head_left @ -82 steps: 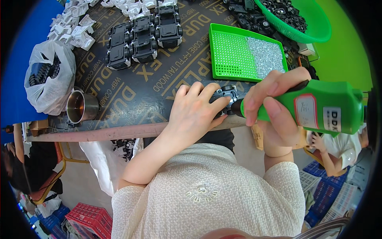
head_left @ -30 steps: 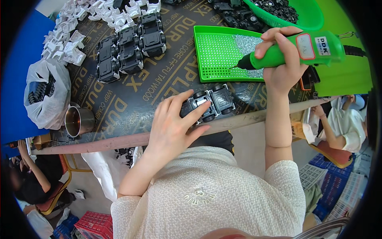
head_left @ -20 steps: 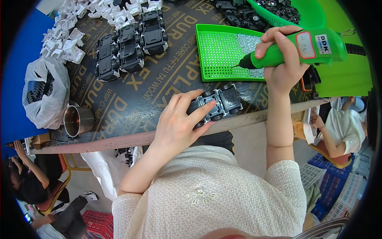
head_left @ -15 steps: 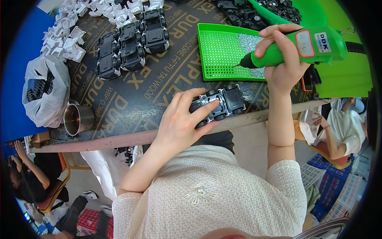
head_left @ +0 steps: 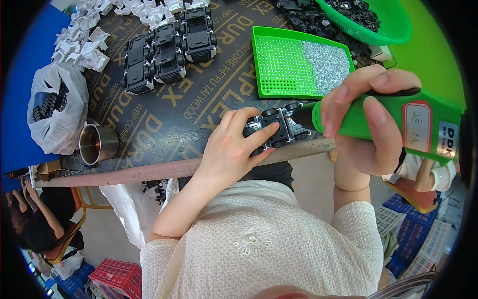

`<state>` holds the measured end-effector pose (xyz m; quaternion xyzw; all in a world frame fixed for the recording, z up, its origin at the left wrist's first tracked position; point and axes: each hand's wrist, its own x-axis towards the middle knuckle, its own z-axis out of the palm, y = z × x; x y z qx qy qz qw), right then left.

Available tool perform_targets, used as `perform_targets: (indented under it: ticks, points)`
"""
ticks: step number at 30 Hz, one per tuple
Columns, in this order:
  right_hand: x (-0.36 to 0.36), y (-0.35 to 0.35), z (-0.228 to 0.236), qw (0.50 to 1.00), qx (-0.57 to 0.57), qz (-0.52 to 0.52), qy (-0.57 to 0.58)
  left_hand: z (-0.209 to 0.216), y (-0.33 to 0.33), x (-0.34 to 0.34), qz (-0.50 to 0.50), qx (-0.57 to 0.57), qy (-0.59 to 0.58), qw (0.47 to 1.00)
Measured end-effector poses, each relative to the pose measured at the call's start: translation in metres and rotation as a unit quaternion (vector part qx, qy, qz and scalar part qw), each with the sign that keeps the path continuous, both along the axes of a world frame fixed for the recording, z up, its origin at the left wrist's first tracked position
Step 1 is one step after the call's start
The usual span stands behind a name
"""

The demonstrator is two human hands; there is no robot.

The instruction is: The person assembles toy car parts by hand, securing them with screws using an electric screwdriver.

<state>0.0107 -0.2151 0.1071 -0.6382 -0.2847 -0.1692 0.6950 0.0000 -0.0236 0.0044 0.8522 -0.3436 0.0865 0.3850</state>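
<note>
My left hand (head_left: 226, 144) is wrapped round a small black-and-silver toy car (head_left: 283, 128) lying wheels-up at the table's near edge. In my right hand (head_left: 371, 157) is a green electric screwdriver (head_left: 438, 107), held nearly level and pointing left. Its dark nose meets the right end of the car; the bit's tip is hidden there. Just beyond the car lies a green perforated tray (head_left: 289, 95). Loose silvery screws (head_left: 326, 65) fill its right part, and rows of small holes with pale dots cover its left part.
Several similar toy cars (head_left: 167, 52) stand in rows at back left, near white plastic parts (head_left: 92, 47). A plastic bag (head_left: 59, 119) and a metal cup (head_left: 102, 144) are far left. A green basket (head_left: 393, 27) of black parts is back right. Other people sit beyond both sides.
My right hand has brought the screwdriver down from over the tray to the right end of the car. My left hand has kept its hold on the car.
</note>
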Motion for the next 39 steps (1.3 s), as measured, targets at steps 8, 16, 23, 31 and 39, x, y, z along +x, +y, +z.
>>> perform_targets:
  ticks: [8,16,23,31,39]
  points:
    - [0.008,0.025,0.000,0.995,-0.047,-0.056,0.064,0.001,0.001,0.000,-0.001,-0.003,0.002,1.000]
    - [0.011,0.026,-0.005,0.992,-0.057,-0.031,0.109,0.000,0.001,0.001,-0.003,0.000,0.008,1.000]
    - [0.014,-0.007,0.015,0.992,0.094,0.075,-0.037,0.001,-0.002,0.000,-0.009,-0.018,0.011,1.000]
    - [0.073,-0.010,-0.023,0.990,0.053,-0.127,-0.034,-0.003,0.000,-0.001,0.005,-0.023,0.022,0.999]
    - [0.081,-0.009,-0.034,0.988,0.009,-0.119,-0.099,-0.002,-0.001,-0.001,0.004,-0.023,0.025,0.999]
